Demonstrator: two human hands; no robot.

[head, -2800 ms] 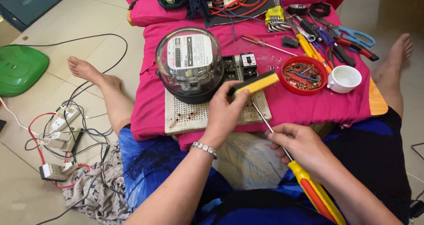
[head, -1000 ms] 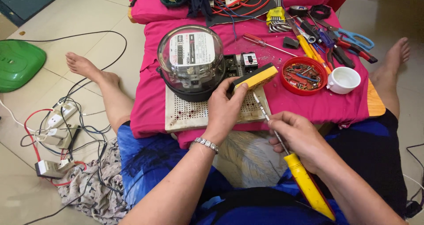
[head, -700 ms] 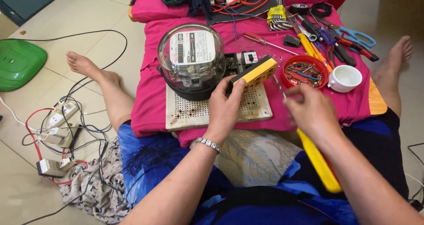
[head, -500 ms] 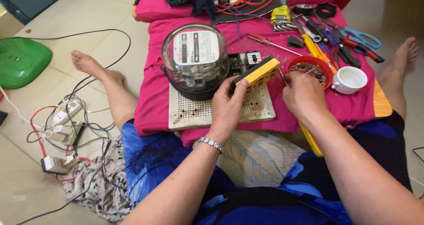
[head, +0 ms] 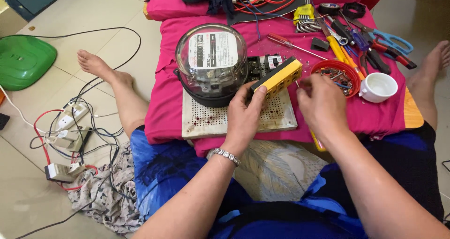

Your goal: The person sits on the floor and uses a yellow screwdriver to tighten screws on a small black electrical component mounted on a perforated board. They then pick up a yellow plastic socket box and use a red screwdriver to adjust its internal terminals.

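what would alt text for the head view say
A person's left hand holds a yellow rectangular block beside a glass-domed electric meter on a pink cloth, while the right hand brings a screwdriver to it.

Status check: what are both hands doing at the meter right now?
Left hand grips yellow terminal block beside the glass-domed meter. Right hand pinches a screwdriver at the block's end. Red screw bowl close behind.

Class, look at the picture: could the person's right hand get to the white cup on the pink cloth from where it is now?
Probably yes. The right hand hovers just beside the red bowl, and the white cup stands right past that bowl with nothing over it. The hand does hold a yellow-handled screwdriver, which might hamper a grasp.
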